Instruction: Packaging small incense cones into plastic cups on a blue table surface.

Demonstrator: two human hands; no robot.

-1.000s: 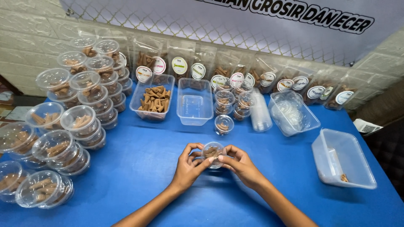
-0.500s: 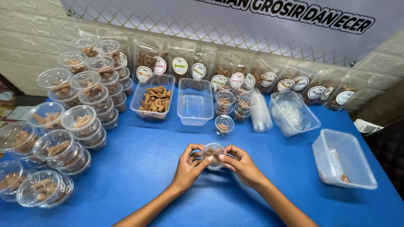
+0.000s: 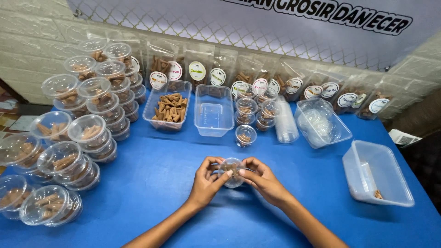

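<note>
Both of my hands hold one small round clear plastic cup point(image 3: 232, 171) with brown cone-shaped pieces inside, just above the blue table point(image 3: 161, 183). My left hand point(image 3: 206, 180) grips its left side, thumb on the lid edge. My right hand point(image 3: 262, 178) grips its right side with fingers curled round the rim. The cup's lid seems pressed on, though my fingers hide part of it.
A clear tub of brown cones point(image 3: 168, 110) and an empty tub point(image 3: 213, 109) stand behind. Small filled cups point(image 3: 245, 135) sit centre back, stacked lids point(image 3: 285, 123) beside them. Stacks of filled cups point(image 3: 87, 133) crowd the left. Two tubs point(image 3: 376, 177) lie right; labelled pouches point(image 3: 197, 69) line the wall.
</note>
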